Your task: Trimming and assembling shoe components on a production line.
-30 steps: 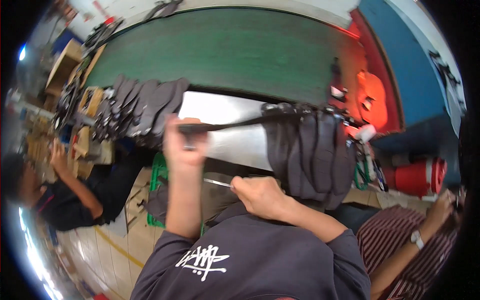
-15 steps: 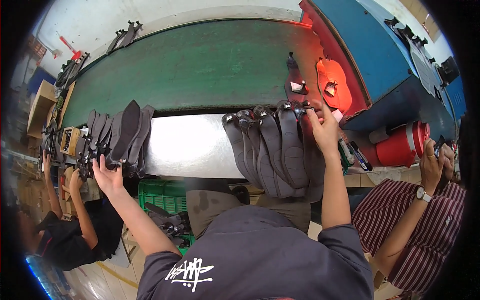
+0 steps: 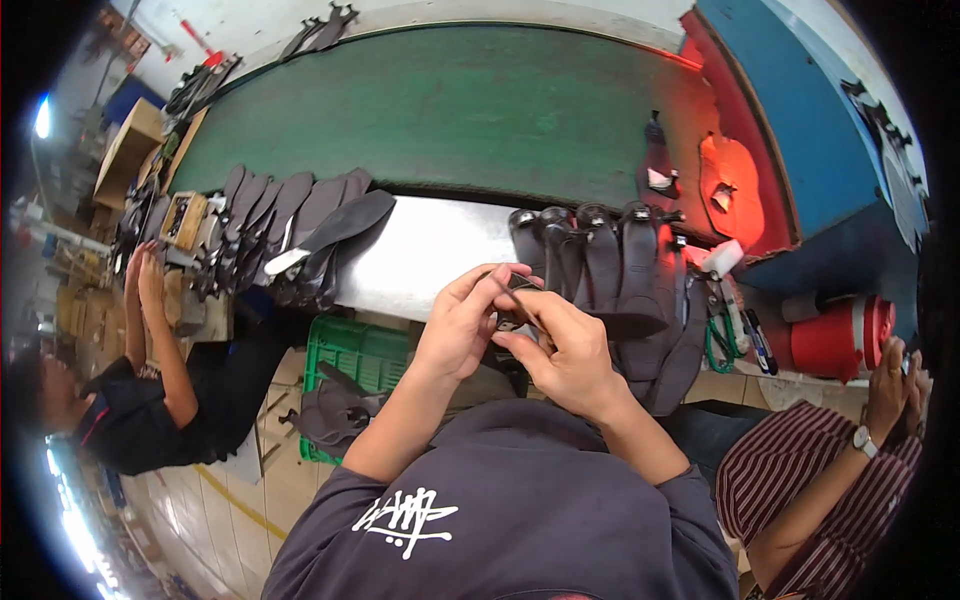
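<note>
Both hands meet over the front of the metal-topped table, working on one dark sandal [image 3: 635, 323]. My left hand [image 3: 462, 325] pinches its black strap end. The fingers of my right hand [image 3: 565, 345] close round the same end, and the sole sticks out to the right behind that hand. Fingers hide most of the strap. Beyond the right hand lies a row of grey sandals [image 3: 598, 255] with glossy black straps. To the left is another group of grey sandals [image 3: 290, 210], with one dark sole [image 3: 340, 228] lying slantwise on top.
A green conveyor belt [image 3: 450, 110] runs behind the metal surface [image 3: 430, 245]. On its right, a sandal [image 3: 656, 150] and an orange-lit sole [image 3: 730, 190] lie near a blue machine [image 3: 790, 100]. A green crate [image 3: 345, 345] sits below. Co-workers sit at both sides; a red container [image 3: 835, 335] stands at right.
My hands have come together at the middle, the left from the left-hand sandals and the right from the right-hand row. They now hold a sandal. The whole view has shifted.
</note>
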`<act>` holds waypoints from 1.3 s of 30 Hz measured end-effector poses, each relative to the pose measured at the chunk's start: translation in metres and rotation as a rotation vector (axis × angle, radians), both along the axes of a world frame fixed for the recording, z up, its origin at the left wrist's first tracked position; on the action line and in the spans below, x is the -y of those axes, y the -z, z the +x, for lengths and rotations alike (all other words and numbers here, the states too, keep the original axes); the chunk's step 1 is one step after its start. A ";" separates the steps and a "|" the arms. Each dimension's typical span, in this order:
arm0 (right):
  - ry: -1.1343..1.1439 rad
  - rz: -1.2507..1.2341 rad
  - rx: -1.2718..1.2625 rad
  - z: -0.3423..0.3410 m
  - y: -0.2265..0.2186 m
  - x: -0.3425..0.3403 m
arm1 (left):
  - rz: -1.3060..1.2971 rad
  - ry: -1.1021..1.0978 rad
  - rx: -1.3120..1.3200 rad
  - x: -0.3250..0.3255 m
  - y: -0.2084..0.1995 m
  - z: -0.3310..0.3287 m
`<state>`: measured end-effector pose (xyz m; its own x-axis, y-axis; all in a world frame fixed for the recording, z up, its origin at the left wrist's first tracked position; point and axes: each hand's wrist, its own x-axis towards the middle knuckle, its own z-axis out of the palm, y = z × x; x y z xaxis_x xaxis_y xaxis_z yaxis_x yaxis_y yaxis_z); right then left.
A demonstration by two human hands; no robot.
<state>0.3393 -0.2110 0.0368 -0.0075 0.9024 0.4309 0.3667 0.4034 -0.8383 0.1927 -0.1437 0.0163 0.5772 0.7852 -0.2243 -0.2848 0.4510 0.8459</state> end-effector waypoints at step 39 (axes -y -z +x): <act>0.077 -0.009 0.243 -0.028 0.054 0.017 | -0.224 -0.583 0.213 0.007 0.020 -0.003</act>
<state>0.3111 -0.2281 -0.0174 -0.0412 0.9082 0.4165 0.5876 0.3592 -0.7251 0.1898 -0.1505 -0.0033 0.1212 0.9302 -0.3465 -0.6863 0.3308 0.6478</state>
